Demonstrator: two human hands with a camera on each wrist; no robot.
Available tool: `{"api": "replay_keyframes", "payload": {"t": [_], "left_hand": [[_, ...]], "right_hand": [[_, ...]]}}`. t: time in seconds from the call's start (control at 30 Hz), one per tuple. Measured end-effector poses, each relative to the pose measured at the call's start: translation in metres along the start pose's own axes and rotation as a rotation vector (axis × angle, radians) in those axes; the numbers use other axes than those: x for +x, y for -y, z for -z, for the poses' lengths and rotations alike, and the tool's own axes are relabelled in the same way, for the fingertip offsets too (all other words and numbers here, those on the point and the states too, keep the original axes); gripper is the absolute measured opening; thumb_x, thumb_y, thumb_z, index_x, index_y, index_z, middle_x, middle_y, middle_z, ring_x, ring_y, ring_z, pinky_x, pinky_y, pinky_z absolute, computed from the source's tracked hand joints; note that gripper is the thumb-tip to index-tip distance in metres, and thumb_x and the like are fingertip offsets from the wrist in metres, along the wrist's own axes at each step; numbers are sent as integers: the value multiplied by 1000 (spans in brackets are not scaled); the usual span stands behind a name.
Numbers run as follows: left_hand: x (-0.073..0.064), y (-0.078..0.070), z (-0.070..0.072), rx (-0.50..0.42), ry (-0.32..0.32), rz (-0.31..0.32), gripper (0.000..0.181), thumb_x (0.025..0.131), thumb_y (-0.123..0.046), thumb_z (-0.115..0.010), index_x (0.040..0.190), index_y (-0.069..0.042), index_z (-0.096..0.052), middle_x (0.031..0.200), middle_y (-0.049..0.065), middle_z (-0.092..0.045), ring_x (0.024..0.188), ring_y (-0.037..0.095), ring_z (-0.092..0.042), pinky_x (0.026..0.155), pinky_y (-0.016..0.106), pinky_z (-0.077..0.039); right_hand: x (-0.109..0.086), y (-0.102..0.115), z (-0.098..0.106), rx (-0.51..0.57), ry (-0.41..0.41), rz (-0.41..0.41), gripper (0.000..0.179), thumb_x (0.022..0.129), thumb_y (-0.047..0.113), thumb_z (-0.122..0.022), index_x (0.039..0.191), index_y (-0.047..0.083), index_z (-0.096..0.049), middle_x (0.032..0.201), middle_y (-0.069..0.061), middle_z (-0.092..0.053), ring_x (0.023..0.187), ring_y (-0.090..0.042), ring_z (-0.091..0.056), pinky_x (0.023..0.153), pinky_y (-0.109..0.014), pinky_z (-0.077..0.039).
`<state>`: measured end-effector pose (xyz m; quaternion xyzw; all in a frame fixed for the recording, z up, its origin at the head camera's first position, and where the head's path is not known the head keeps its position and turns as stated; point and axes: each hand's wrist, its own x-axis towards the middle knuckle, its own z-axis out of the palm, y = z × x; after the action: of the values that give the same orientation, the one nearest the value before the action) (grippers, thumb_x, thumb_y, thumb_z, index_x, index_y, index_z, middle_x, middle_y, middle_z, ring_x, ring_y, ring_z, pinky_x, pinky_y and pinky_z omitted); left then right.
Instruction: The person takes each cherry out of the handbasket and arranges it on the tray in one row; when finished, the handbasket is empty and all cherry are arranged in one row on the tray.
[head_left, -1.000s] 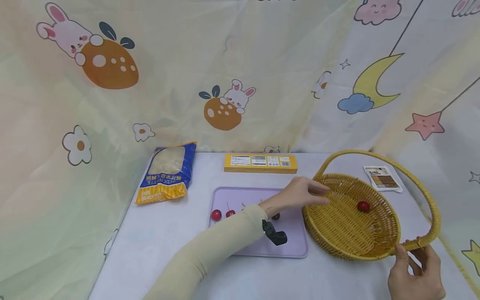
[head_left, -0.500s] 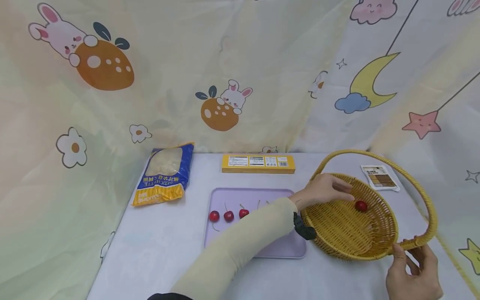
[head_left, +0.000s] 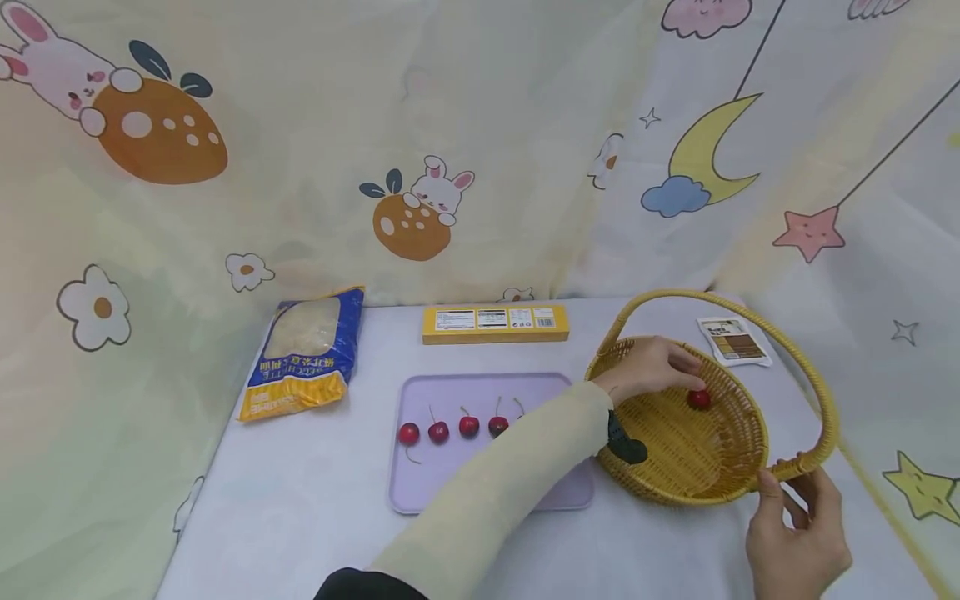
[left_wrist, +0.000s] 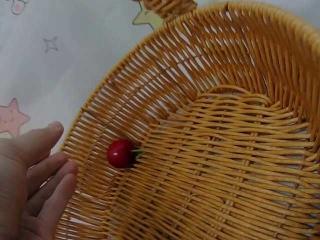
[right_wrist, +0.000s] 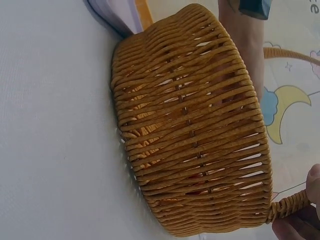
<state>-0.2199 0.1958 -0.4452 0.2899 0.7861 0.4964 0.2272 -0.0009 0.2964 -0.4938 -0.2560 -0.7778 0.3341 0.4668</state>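
A red cherry lies inside the wicker basket, close to its right wall; its short stem shows in the left wrist view. My left hand reaches over the basket with fingers loosely extended. In the left wrist view the fingers hold nothing, and a gap separates them from the cherry. My right hand pinches the base of the basket's arched handle between thumb and fingers at the near right. Several stemmed cherries sit in a row on a purple tray.
Left of the tray is a blue and yellow pasta bag. A yellow box lies behind the tray. Behind the basket's right side rests a small white packet. A printed cloth hangs along the table's back. My left sleeve covers part of the tray.
My left hand has moved right, from the basket's left rim to above its inside, near the cherry. The right hand keeps its grip on the handle. The head view has turned slightly right.
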Motion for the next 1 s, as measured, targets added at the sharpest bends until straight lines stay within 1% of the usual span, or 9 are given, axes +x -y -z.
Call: {"api": "replay_keyframes", "payload": {"t": [0.13, 0.2, 0.27, 0.37, 0.53, 0.7, 0.77, 0.87, 1.0], "left_hand": [[5, 4, -5, 6, -31, 18, 34, 93, -25, -81, 127, -20, -77, 115, -14, -77, 103, -2, -68, 80, 14, -53], [7, 6, -8, 13, -44, 30, 33, 93, -27, -81, 125, -22, -77, 116, -16, -76, 105, -2, -68, 82, 15, -53], [9, 8, -12, 23, -55, 43, 32, 93, -27, -81, 124, -24, -78, 117, -17, -76, 107, -2, -67, 84, 16, -54], [14, 10, -16, 36, -72, 57, 30, 92, -27, -82, 122, -26, -79, 118, -18, -75, 108, -2, -67, 86, 17, -54], [21, 10, -21, 86, -93, 59, 32, 91, -26, -83, 123, -26, -78, 116, -18, -76, 107, -3, -67, 85, 16, -53], [24, 10, -27, 113, -87, 58, 31, 91, -24, -84, 121, -25, -79, 110, -17, -77, 102, -5, -67, 82, 13, -52], [26, 11, -30, 121, -85, 51, 29, 90, -23, -84, 119, -25, -79, 107, -17, -78, 98, -6, -67, 80, 12, -51], [29, 12, -34, 155, -90, 38, 28, 90, -24, -84, 117, -25, -80, 105, -17, -78, 96, -7, -66, 78, 11, -50], [33, 14, -36, 250, -93, 24, 28, 88, -27, -86, 116, -27, -81, 107, -19, -77, 100, -7, -65, 79, 10, -49]], "right_hand": [[2, 1, -2, -8, 4, 10, 52, 92, 7, -78, 140, 22, -65, 119, 25, -62, 110, 14, -59, 87, -2, -48], [2, 1, -3, -23, 2, 2, 52, 92, 8, -78, 140, 21, -65, 120, 19, -65, 110, 15, -58, 87, -2, -47], [2, 1, -4, -31, -3, -9, 52, 91, 6, -79, 140, 19, -65, 123, 9, -68, 110, 16, -58, 88, -1, -47], [1, 1, -6, -34, -8, -22, 52, 92, 5, -78, 141, 17, -65, 124, 2, -69, 110, 17, -57, 88, -1, -46], [1, 1, -7, -23, -8, -27, 52, 92, 4, -78, 141, 18, -65, 122, 13, -66, 110, 16, -58, 88, -1, -47], [-1, 2, -4, -7, -13, -17, 51, 91, 8, -80, 139, 21, -66, 113, 34, -58, 107, 15, -59, 85, 0, -47], [-2, 2, -3, -8, -16, -13, 51, 91, 9, -80, 139, 22, -66, 111, 39, -54, 107, 15, -59, 84, 0, -46], [-3, 2, -1, -1, -21, -11, 52, 91, 9, -80, 139, 23, -66, 110, 40, -54, 106, 14, -59, 84, 0, -46], [-1, 2, -2, 17, -26, -13, 52, 90, 5, -80, 139, 19, -67, 111, 38, -56, 106, 12, -61, 84, -1, -47]]}}
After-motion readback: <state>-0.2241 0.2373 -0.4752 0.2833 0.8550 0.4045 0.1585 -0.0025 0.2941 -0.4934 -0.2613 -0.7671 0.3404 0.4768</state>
